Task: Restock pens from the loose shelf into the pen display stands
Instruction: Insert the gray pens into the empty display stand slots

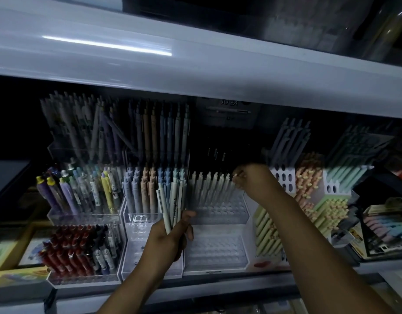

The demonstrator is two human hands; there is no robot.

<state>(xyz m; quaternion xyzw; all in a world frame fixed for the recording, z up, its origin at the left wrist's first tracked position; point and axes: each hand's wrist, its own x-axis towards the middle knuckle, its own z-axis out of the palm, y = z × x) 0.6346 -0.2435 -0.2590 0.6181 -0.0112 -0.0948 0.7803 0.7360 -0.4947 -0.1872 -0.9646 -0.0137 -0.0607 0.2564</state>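
My left hand (170,236) grips a bunch of pale pens (170,200), held upright in front of the clear display stand (218,248). Further right, my right hand (254,181), fingers curled, pinches the top of the end pen (231,189) in the stand's back row.

The left hand (170,242) grips a bunch of pale pens (170,200) that stick up above its fingers. The right hand (255,181) pinches a pen top (236,174) at its fingertips, just above the stand (216,248).
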